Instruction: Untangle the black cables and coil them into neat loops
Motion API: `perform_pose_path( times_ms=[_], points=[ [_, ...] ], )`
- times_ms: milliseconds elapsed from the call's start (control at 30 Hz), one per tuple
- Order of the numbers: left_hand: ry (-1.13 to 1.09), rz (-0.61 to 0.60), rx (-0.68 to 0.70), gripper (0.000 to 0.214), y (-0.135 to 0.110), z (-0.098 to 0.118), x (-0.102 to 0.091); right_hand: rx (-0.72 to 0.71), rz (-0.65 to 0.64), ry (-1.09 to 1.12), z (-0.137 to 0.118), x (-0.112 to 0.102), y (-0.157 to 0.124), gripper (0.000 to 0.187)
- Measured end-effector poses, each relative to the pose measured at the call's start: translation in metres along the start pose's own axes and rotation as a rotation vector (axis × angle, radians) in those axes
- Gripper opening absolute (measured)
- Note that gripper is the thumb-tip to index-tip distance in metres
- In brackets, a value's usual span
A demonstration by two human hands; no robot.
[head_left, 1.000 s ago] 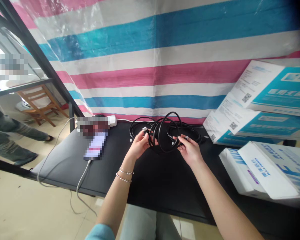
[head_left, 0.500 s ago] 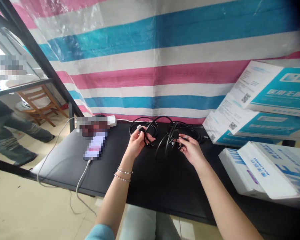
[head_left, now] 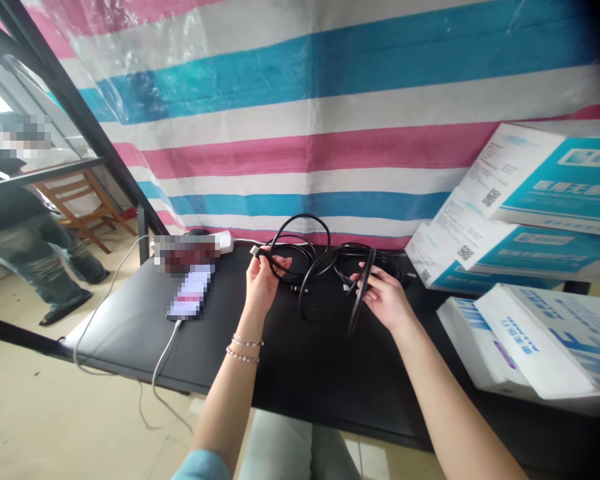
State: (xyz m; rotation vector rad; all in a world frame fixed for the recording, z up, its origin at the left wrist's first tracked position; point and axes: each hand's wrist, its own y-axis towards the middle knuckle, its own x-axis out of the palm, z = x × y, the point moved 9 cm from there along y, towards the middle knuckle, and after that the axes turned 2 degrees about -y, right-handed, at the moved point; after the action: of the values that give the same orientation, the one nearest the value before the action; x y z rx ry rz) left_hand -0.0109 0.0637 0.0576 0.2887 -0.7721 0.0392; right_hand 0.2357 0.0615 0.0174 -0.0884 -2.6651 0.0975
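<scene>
A tangle of black cable (head_left: 325,263) lies and hangs in loops over the back of the black table (head_left: 300,360). My left hand (head_left: 260,283) is closed on one end of the black cable, whose plug sticks out to the left of my fingers. My right hand (head_left: 385,300) is closed around several loops of the same cable, one loop hanging down in front of it. Both hands are raised slightly above the tabletop, about a hand's width apart.
A phone (head_left: 190,293) on a white charging lead (head_left: 165,347) lies at the table's left, with a white adapter (head_left: 223,241) behind it. Stacked white-and-teal boxes (head_left: 520,220) fill the right side. A striped tarp hangs behind. A person's legs (head_left: 40,260) stand at far left.
My left hand has pulled the cable's plug end out to the left and up. The loops have spread apart, and my right hand now holds a loop hanging lower. The person at left stepped closer.
</scene>
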Motion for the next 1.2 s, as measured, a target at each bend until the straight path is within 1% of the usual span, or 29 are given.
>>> perform_pose_path(
  times_ms=[67, 133, 233, 400, 533, 633, 733, 833, 1033, 1200],
  points=[
    [-0.008, 0.019, 0.013, 0.030, 0.001, 0.002, -0.002, 0.026, 0.020, 0.009, 0.001, -0.002, 0.000, 0.031],
    [-0.003, 0.035, 0.019, 0.031, 0.001, 0.003, -0.004, 0.053, 0.071, 0.023, 0.001, -0.007, -0.001, 0.027],
    [0.009, 0.035, 0.031, 0.033, 0.001, 0.004, -0.005, 0.078, 0.120, 0.055, 0.002, -0.012, -0.002, 0.024],
    [0.020, 0.026, 0.038, 0.034, 0.001, 0.005, -0.005, 0.061, 0.111, 0.055, -0.001, -0.012, -0.003, 0.025],
    [0.007, 0.017, 0.037, 0.032, 0.002, 0.005, -0.004, 0.085, 0.130, 0.066, 0.003, -0.013, -0.002, 0.024],
    [0.000, 0.004, 0.027, 0.032, 0.002, 0.003, -0.003, 0.058, 0.072, 0.091, 0.002, -0.008, 0.000, 0.024],
    [-0.009, -0.039, 0.002, 0.032, 0.001, -0.002, 0.001, 0.022, 0.011, 0.123, 0.002, -0.002, 0.001, 0.024],
    [-0.004, -0.092, -0.041, 0.031, -0.001, -0.008, 0.007, 0.010, -0.010, 0.138, 0.004, 0.000, 0.001, 0.024],
    [0.071, -0.235, -0.162, 0.031, -0.008, -0.022, 0.018, 0.012, 0.043, 0.114, 0.007, -0.003, 0.002, 0.025],
    [0.090, -0.304, -0.215, 0.030, -0.012, -0.027, 0.023, 0.010, 0.080, 0.075, 0.009, -0.007, 0.002, 0.031]
  ],
)
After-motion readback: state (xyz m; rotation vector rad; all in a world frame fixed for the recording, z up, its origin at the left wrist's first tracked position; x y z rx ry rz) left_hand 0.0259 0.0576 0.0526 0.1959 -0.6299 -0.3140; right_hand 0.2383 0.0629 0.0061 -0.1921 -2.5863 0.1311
